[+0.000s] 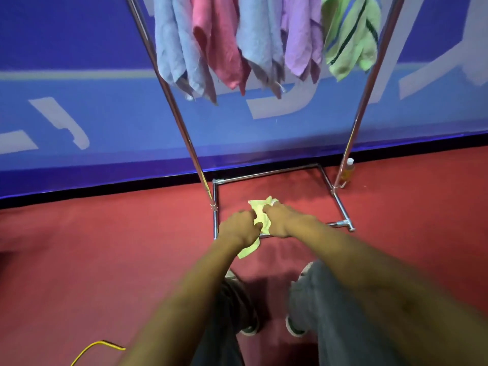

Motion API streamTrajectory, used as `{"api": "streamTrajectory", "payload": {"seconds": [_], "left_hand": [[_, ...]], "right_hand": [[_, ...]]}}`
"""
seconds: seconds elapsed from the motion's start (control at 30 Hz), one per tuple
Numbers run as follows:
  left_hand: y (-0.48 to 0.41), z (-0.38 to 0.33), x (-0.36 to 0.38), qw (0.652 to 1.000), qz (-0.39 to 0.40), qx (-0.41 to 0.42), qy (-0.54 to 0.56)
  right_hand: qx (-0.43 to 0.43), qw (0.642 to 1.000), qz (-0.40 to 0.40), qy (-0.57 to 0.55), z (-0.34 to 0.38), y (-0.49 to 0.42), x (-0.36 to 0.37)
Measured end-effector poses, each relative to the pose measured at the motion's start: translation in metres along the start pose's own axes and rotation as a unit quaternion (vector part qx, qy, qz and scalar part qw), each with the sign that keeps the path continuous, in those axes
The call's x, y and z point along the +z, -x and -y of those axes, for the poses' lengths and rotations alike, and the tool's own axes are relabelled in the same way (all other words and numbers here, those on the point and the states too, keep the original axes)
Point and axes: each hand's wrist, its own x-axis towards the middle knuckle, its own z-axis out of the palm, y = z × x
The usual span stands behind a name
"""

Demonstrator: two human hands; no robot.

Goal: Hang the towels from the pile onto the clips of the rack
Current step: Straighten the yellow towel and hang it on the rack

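A rack (pixel 182 128) stands on the floor (pixel 105 247) directly ahead, its two slanted poles rising left and right from a base frame (pixel 269 173) that lies flat on the floor. Behind the rack runs a wall banner (pixel 79 101). Five towels (pixel 264 43) hang side by side between the poles, near the top of the view. A small bottle (pixel 347 171) stands on the floor just beside the foot of the right pole, close to the wall. Both arms reach forward over the base frame; the left hand (pixel 241 227) and right hand (pixel 281 220) sit close together, a cloth (pixel 260 212) between them. Two feet (pixel 272 326) stand below the arms. A cable (pixel 95 350) lies on the floor at lower left.
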Motion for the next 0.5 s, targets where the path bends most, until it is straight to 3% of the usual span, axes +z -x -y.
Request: {"api": "streamTrajectory", "payload": {"seconds": [0.3,0.5], "left_hand": [[-0.071,0.049,0.079,0.997,0.060,-0.027,0.029],[-0.121,0.067,0.125,0.993,0.115,-0.009,-0.037]], "right_hand": [[-0.009,0.996,0.084,0.013,-0.015,-0.077,0.080],[0.012,0.991,0.130,0.032,-0.026,-0.141,0.126]]}}
